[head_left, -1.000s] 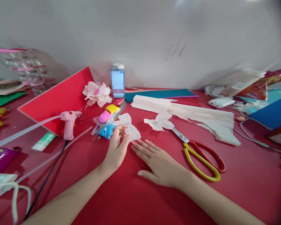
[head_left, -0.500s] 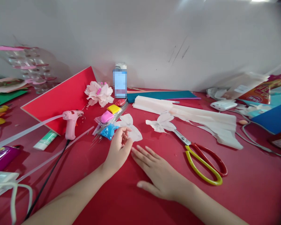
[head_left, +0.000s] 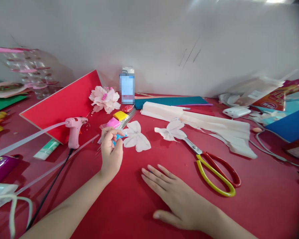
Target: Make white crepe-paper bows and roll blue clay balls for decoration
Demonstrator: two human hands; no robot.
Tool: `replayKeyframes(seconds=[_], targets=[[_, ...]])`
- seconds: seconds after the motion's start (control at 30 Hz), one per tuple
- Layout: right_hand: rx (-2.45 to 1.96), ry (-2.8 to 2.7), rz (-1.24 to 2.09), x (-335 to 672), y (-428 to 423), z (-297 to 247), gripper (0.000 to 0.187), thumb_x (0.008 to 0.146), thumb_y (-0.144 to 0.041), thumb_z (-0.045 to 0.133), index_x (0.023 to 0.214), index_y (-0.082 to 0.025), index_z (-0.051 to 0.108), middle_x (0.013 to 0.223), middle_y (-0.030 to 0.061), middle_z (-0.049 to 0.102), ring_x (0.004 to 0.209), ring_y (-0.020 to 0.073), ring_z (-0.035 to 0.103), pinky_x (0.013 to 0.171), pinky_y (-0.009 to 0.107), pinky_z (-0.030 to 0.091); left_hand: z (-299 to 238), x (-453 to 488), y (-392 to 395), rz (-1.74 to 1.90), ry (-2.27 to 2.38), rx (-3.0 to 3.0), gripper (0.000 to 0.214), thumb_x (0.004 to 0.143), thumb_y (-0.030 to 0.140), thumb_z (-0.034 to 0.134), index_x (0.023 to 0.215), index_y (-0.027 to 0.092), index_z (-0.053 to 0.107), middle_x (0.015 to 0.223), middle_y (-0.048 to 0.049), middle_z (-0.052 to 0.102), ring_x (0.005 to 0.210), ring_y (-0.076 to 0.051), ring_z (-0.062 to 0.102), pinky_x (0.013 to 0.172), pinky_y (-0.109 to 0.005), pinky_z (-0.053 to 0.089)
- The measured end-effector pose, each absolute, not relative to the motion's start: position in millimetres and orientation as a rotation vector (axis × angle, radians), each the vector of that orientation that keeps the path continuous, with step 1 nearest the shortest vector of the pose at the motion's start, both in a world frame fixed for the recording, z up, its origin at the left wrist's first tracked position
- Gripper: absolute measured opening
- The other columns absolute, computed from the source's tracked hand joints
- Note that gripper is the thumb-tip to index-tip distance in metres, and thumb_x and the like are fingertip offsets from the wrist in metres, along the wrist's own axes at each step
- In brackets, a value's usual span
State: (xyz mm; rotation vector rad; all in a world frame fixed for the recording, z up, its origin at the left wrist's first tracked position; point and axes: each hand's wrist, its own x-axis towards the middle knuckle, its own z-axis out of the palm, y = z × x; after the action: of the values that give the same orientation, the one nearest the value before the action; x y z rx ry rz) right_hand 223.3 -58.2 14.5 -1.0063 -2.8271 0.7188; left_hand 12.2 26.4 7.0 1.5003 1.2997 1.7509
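When handling the petal-shaped white paper cutout [head_left: 137, 136] mid-frame, go lightly, with left hand [head_left: 111, 155] half-curled (cannot tell if gripping), right hand [head_left: 176, 197] spread, empty.

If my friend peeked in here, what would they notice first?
Probably the big scissors, with one red and one yellow handle, lying on the right side of the table. Next might come the ruffled pale pink flower at the back, left of the phone. The white petal-shaped paper also stands out, lying just right of the left hand.
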Motion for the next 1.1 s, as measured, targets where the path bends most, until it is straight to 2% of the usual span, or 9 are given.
replayKeyframes(seconds=[0.17, 0.3, 0.47, 0.6, 0.7, 0.8, 0.9, 1.0, 1.1], targets=[[-1.197, -2.720, 0.521, 216, -33, 8, 0.073, 0.091, -0.053, 0.039, 0.146, -0.010, 0.019, 0.153, 0.0128, 0.014, 0.142, 0.0266, 0.008, 0.116, 0.047, 0.013, 5, 13, 26, 1.715, 1.306, 1.560, 0.015, 0.076, 0.008, 0.048, 0.070, 0.020, 0.055, 0.084, -0.0005, 0.044, 0.072, -0.012, 0.044, 0.063, -0.025, 0.038], [-1.334, -2.665, 0.584, 245, -51, 8, 0.070, 0.092, -0.049, 0.039, 0.148, -0.017, 0.012, 0.153, 0.0083, 0.014, 0.141, 0.0257, 0.008, 0.115, 0.045, 0.020, 7, 12, 28, 1.734, 1.302, 1.549, 0.017, 0.075, 0.006, 0.046, 0.069, 0.020, 0.055, 0.083, -0.0008, 0.047, 0.074, -0.014, 0.045, 0.063, -0.025, 0.038], [-1.150, -2.806, 0.776, 239, -72, 17, 0.074, 0.091, -0.052, 0.041, 0.148, -0.023, 0.005, 0.154, 0.0030, 0.011, 0.142, 0.0248, 0.009, 0.116, 0.046, 0.011, 8, 13, 29, 1.749, 1.284, 1.528, 0.017, 0.075, 0.006, 0.046, 0.069, 0.020, 0.054, 0.084, -0.0006, 0.046, 0.076, -0.013, 0.046, 0.063, -0.024, 0.038], [-1.021, -2.851, 0.790, 204, -47, 18, 0.073, 0.090, -0.057, 0.036, 0.148, -0.019, 0.012, 0.154, 0.0035, 0.013, 0.142, 0.0248, 0.006, 0.116, 0.047, 0.004, 7, 12, 30, 1.757, 1.281, 1.480, 0.017, 0.075, 0.005, 0.046, 0.069, 0.019, 0.054, 0.088, -0.0002, 0.046, 0.075, -0.012, 0.045, 0.062, -0.024, 0.037], [-1.145, -2.794, 0.644, 198, -28, 13, 0.074, 0.091, -0.058, 0.033, 0.147, -0.013, 0.016, 0.154, 0.0080, 0.010, 0.142, 0.0265, 0.005, 0.116, 0.049, 0.006, 8, 10, 29, 1.789, 1.266, 1.449, 0.017, 0.074, 0.005, 0.047, 0.068, 0.019, 0.053, 0.087, 0.0003, 0.045, 0.075, -0.012, 0.045, 0.063, -0.023, 0.038], [-1.282, -2.730, 0.598, 216, -31, 9, 0.075, 0.091, -0.056, 0.035, 0.147, -0.011, 0.014, 0.153, 0.0106, 0.015, 0.142, 0.0270, 0.006, 0.115, 0.049, 0.013, 10, 9, 28, 1.840, 1.233, 1.424, 0.018, 0.074, 0.004, 0.047, 0.066, 0.019, 0.052, 0.084, 0.0006, 0.045, 0.076, -0.012, 0.045, 0.066, -0.024, 0.039], [-1.344, -2.728, 0.626, 238, -51, 10, 0.073, 0.091, -0.054, 0.037, 0.148, -0.016, 0.011, 0.153, 0.0075, 0.012, 0.141, 0.0268, 0.007, 0.115, 0.046, 0.019, 14, 10, 25, 1.856, 1.224, 1.452, 0.019, 0.074, 0.003, 0.048, 0.065, 0.019, 0.052, 0.083, 0.0005, 0.044, 0.076, -0.012, 0.045, 0.064, -0.024, 0.039], [-1.231, -2.807, 0.717, 239, -68, 15, 0.072, 0.091, -0.055, 0.037, 0.148, -0.024, 0.006, 0.154, 0.0017, 0.012, 0.141, 0.0259, 0.009, 0.115, 0.046, 0.018, 14, 13, 23, 1.827, 1.226, 1.550, 0.020, 0.075, 0.002, 0.047, 0.067, 0.019, 0.054, 0.083, 0.0001, 0.045, 0.076, -0.012, 0.046, 0.062, -0.025, 0.038], [-1.087, -2.861, 0.756, 218, -62, 18, 0.070, 0.092, -0.056, 0.034, 0.148, -0.023, 0.008, 0.153, -0.0002, 0.014, 0.142, 0.0242, 0.010, 0.116, 0.045, 0.013, 10, 15, 22, 1.789, 1.180, 1.698, 0.021, 0.076, 0.002, 0.047, 0.070, 0.020, 0.055, 0.085, -0.0002, 0.045, 0.079, -0.013, 0.048, 0.066, -0.025, 0.040]])
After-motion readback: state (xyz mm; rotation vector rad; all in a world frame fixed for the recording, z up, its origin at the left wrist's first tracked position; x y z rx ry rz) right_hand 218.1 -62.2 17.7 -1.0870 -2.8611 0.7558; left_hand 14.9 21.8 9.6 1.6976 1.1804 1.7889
